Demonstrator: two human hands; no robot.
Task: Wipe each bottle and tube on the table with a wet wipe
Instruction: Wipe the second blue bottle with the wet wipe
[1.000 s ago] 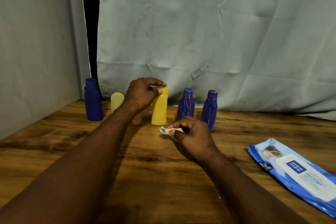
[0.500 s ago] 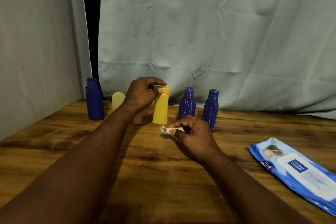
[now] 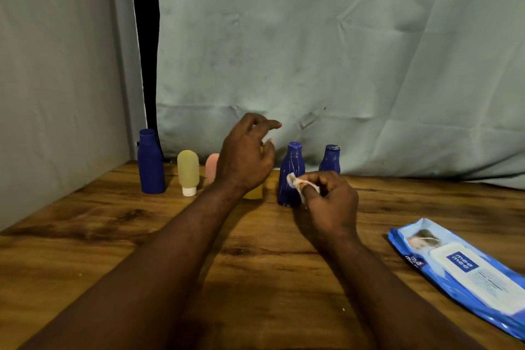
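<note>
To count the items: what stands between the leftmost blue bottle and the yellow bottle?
A pale yellow tube and a pink tube, both visible in the head view.

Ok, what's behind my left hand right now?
Behind the left hand stands a yellow bottle, mostly covered: mainly its base shows below the hand. A pink tube peeks out at the hand's left edge. The bottle's cap and whether the hand touches it are hidden.

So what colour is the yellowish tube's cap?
White cap, clear in the head view.
</note>
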